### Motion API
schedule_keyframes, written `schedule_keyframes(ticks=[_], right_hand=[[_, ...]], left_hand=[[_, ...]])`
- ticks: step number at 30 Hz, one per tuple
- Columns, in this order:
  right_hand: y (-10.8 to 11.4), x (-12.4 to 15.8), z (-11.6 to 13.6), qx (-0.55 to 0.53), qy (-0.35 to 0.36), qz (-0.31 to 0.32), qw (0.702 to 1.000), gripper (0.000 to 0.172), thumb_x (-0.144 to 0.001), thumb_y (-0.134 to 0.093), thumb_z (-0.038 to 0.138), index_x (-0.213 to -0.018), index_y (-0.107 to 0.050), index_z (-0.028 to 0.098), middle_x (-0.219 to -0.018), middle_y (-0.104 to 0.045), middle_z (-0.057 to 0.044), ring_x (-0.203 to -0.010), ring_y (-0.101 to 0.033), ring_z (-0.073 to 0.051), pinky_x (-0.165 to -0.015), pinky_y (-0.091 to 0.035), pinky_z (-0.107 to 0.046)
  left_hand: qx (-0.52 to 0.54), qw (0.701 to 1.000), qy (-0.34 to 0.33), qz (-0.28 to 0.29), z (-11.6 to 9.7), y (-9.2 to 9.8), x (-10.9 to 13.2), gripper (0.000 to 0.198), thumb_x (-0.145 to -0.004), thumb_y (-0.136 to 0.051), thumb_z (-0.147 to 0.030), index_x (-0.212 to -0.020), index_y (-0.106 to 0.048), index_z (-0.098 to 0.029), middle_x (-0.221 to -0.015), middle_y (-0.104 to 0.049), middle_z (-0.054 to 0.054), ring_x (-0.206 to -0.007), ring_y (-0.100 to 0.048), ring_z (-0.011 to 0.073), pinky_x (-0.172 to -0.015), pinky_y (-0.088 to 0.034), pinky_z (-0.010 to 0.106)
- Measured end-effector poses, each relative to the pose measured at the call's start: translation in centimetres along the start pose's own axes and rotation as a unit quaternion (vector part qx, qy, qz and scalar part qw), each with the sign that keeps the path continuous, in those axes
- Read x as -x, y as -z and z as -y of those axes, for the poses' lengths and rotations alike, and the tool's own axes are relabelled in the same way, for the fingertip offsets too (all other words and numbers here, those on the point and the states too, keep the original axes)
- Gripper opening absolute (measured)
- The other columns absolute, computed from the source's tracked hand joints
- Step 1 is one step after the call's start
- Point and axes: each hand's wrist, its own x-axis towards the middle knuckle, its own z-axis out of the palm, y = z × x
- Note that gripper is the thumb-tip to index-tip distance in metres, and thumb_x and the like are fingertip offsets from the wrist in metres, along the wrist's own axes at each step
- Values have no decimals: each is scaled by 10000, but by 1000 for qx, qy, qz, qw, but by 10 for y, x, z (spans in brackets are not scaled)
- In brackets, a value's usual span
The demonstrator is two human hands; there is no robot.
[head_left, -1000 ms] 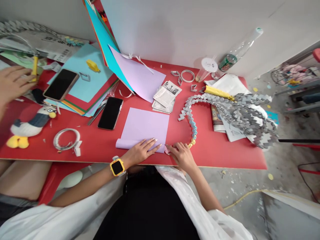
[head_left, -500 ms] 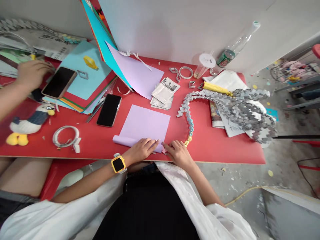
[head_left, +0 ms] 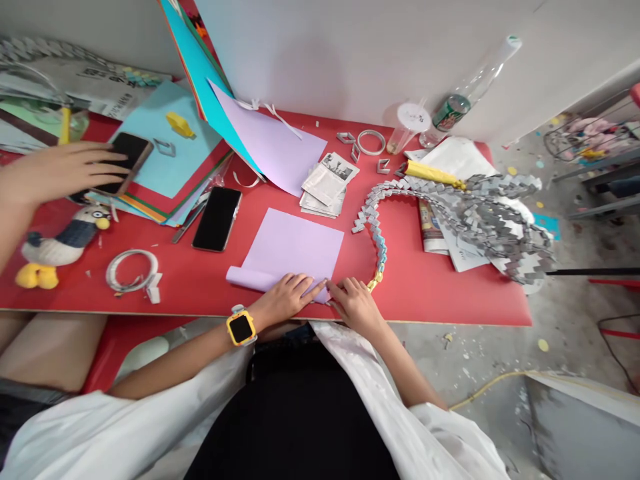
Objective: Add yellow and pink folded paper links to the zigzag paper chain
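A lilac paper sheet (head_left: 293,247) lies on the red table (head_left: 440,293), its near edge folded over. My left hand (head_left: 287,299), with a yellow watch on the wrist, lies flat on that folded edge with fingers stretched out. My right hand (head_left: 356,305) presses the fold's right corner with its fingertips. A chain of folded grey paper pieces (head_left: 450,207) curves away just right of my right hand.
Another person's hand (head_left: 55,175) at the left rests on a phone (head_left: 125,159) atop coloured paper. A second black phone (head_left: 218,218), a coiled white cable (head_left: 131,271), a plush bird (head_left: 57,245), newspaper pieces (head_left: 327,187), a cup (head_left: 409,128) and a bottle (head_left: 470,90) stand around.
My hands stay on the folded edge, the sheet shifted slightly. The other person's hand moved right from the table's far left onto the phone.
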Motion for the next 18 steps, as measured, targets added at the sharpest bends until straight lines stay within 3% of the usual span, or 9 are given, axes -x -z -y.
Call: schedule_keyframes(ticks=[3, 5, 8, 11, 18], right_hand=[[4, 1, 0, -29, -24, 13, 999, 445, -959, -505, 309, -1364, -539, 127, -1013, -625, -142, -879, -560, -255, -748, -473, -382], [7, 1, -3, -36, -53, 2, 998, 433, -982, -423, 257, -1370, -528, 93, -1168, -630, -181, -1022, -574, -280, -854, -491, -411], [11, -2, -12, -25, -77, 9, 997, 474, -952, -377, 143, -1407, -477, 59, -1421, -534, -172, -1343, -431, -325, -1063, -401, -495], [14, -11, -22, -19, -54, 63, 996, 554, -885, -393, 66, -1435, -448, 95, -1510, -449, -117, -1456, -305, -307, -1140, -305, -560], [24, -59, -58, -9, 51, 116, 992, 809, -720, -351, -104, -1458, -421, 221, -1516, -440, -40, -1480, -271, -256, -1161, -200, -634]], left_hand=[[20, 1000, -19, -6, 0, 2, -2, 488, -978, -365, -97, -1462, -393, -153, -1320, -577, 141, -1287, -484, 257, -1023, -410, 415], [33, 999, -33, -11, 1, 3, -3, 472, -972, -376, -86, -1437, -430, -142, -1338, -579, 131, -1294, -490, 237, -1046, -399, 393], [42, 998, -40, -19, 1, 2, -4, 454, -965, -382, -70, -1406, -469, -131, -1338, -593, 125, -1261, -529, 218, -1038, -407, 368], [53, 997, -42, -21, 2, 2, -5, 448, -963, -393, -75, -1400, -473, -126, -1334, -599, 131, -1268, -529, 226, -1026, -416, 376], [54, 998, -27, -7, 5, 6, -12, 442, -963, -382, -83, -1397, -464, -86, -1323, -586, 155, -1258, -519, 255, -1021, -406, 389]])
